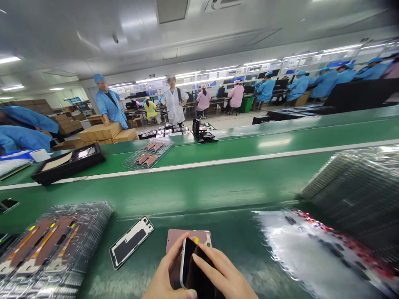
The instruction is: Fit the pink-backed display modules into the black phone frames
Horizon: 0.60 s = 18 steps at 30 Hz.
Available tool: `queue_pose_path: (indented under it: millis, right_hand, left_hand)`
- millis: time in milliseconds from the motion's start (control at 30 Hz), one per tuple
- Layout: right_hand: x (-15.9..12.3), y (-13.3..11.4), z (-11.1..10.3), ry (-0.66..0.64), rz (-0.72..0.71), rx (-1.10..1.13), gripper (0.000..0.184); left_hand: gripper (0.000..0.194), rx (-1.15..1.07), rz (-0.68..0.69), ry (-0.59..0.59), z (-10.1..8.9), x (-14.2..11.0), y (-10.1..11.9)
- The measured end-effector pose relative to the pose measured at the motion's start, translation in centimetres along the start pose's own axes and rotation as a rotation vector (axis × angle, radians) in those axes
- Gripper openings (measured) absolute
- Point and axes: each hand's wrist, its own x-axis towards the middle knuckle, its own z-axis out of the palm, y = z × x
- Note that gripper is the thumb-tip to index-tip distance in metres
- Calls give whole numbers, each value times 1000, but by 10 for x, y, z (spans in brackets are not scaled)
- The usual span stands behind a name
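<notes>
A smartphone (199,274) with a black screen and a pale side frame is tilted up between my two hands, near the bottom centre. My left hand (165,274) wraps its left edge, thumb at the lower corner. My right hand (226,272) grips the other side, with fingers laid over the screen. A small yellow tab (196,240) shows at the phone's top edge. Behind the phone a pink panel (174,237) lies on the green bench, partly covered by my hands. To the left rests a white phone cover (132,241) with a dark inner area.
Stacked clear trays (93,232) with brown parts stand left; more clear trays (358,199) rise at right beside a plastic sheet (311,249) with black pieces. Beyond are a tray of brown parts (148,153), a black box (70,164) and a black fixture (202,133). Co-workers are farther back.
</notes>
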Motion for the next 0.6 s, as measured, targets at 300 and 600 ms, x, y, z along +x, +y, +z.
queue_pose_path:
  millis: [300,600]
  right_hand:
    - [2,-8,8,92,71,46,57]
    - [12,-11,-10,79,-14,-79,80]
  left_hand:
    - [90,75,-83,41,-3,-3,7]
    - [90,-43,-47,-3,-6,-2,-6]
